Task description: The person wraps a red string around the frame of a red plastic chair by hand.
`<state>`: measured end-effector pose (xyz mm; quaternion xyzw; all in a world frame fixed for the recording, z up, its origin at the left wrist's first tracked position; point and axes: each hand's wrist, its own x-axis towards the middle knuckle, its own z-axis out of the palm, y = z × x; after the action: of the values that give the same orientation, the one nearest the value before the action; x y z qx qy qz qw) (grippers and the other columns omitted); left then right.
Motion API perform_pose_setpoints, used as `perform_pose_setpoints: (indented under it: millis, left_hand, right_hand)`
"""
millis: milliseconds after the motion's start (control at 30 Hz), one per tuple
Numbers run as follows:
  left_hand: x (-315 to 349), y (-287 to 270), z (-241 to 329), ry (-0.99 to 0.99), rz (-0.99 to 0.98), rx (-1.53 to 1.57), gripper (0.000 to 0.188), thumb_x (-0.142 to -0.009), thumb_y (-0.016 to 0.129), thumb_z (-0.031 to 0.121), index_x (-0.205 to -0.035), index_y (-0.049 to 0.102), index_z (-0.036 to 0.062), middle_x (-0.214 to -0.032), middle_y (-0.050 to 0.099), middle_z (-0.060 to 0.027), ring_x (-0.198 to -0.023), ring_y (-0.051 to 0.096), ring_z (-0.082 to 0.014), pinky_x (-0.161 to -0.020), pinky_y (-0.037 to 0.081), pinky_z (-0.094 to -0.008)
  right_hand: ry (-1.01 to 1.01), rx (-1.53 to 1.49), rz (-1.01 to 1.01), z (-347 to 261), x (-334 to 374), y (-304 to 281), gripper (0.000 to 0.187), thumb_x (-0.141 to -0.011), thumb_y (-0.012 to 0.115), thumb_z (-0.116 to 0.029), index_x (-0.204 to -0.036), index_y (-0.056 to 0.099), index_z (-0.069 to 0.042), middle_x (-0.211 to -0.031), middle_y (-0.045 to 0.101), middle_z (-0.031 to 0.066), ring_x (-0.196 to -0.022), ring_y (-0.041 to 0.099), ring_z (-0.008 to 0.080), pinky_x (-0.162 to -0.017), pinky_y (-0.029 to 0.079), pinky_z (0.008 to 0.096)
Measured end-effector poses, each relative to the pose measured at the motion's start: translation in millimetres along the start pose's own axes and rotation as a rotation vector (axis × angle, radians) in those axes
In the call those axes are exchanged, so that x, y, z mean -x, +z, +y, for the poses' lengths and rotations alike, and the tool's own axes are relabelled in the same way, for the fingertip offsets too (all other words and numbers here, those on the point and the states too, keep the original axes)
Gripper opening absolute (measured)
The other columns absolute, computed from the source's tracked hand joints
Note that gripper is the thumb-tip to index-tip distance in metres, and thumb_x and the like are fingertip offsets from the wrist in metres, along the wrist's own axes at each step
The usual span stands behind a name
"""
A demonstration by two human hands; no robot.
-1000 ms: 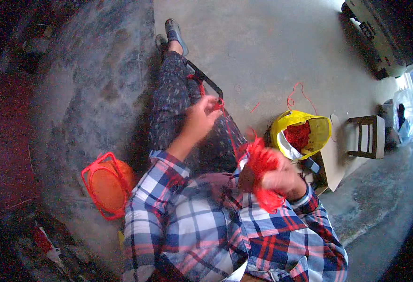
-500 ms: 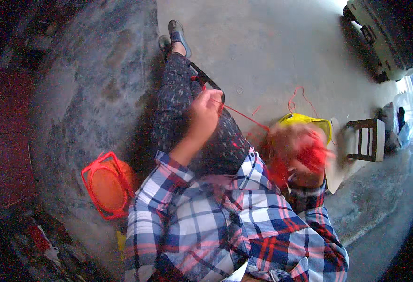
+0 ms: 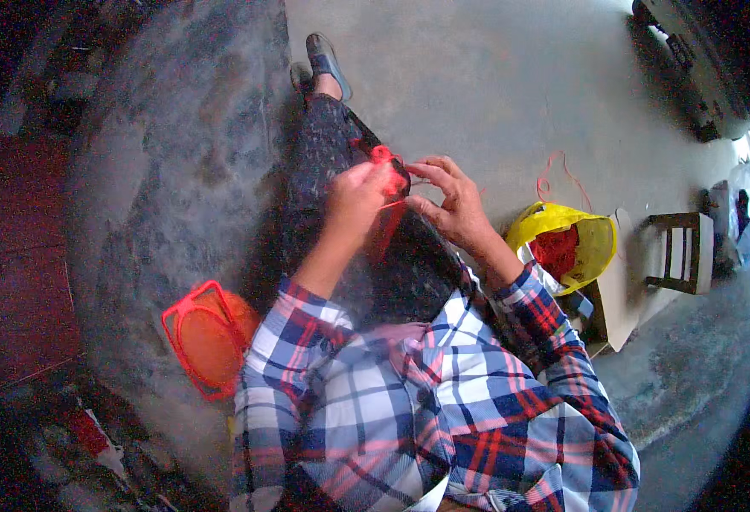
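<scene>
Over my lap, my left hand (image 3: 360,194) is closed on red cord (image 3: 382,155), bunched at its fingertips beside a black bar (image 3: 401,179). My right hand (image 3: 453,203) has come up to the same spot, its thumb and fingers curled around the bar's rounded end. A thin red strand runs from the left fingers to the right thumb, which seems to press on it. The fingertips are partly blurred. On my right sits a yellow container (image 3: 607,247) on its side, with a heap of red cord (image 3: 556,249) inside.
An orange-red plastic frame (image 3: 189,299) stands by my left elbow, with a rounded orange thing in it. Cardboard (image 3: 621,303) lies beside the yellow container, and a small stool (image 3: 699,252) stands farther right. Loose red cord (image 3: 544,183) trails on the concrete floor.
My right hand has left the yellow container and moved left to meet my left hand. The taut strand between them is gone, and red cord inside the container now shows.
</scene>
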<state>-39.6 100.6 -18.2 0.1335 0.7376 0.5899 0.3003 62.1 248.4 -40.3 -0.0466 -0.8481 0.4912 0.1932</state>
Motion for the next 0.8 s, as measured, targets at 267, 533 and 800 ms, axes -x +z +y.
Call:
perform_pose_setpoints:
  millis: [267,533,800]
  left_hand:
    - [0,5,20,-0.232,-0.088,0.215,0.025,-0.090,0.057,0.033,-0.084,0.057,0.0088,-0.063,0.050,0.0045,-0.042,0.034,-0.0028,-0.035,0.020,-0.0176]
    - [-22,7,-6,-0.460,-0.234,0.432,0.017,-0.083,0.058,0.026,-0.083,0.049,0.0119,-0.066,0.062,-0.0103,-0.031,0.027,-0.0063,-0.029,0.016,-0.0236]
    - [-4,2,-14,-0.346,-0.121,0.416,0.012,-0.081,0.061,0.019,-0.079,0.054,0.0092,-0.075,0.058,-0.0023,-0.050,0.045,-0.0075,-0.045,0.037,-0.0236]
  right_hand:
    - [0.454,-1.092,0.425,-40,16,-73,0.021,-0.093,0.049,-0.029,-0.090,0.048,-0.009,-0.072,0.050,0.0017,-0.061,0.050,0.0145,-0.059,0.045,0.0313]
    - [0.746,-0.645,0.300,37,143,-107,0.027,-0.091,0.053,-0.036,-0.086,0.055,-0.010,-0.062,0.047,-0.0047,-0.053,0.046,0.0077,-0.048,0.039,0.0257]
    - [0.888,-1.061,0.890,21,101,-119,0.029,-0.094,0.049,-0.035,-0.087,0.059,-0.009,-0.068,0.054,-0.0016,-0.055,0.053,0.0111,-0.049,0.043,0.0273]
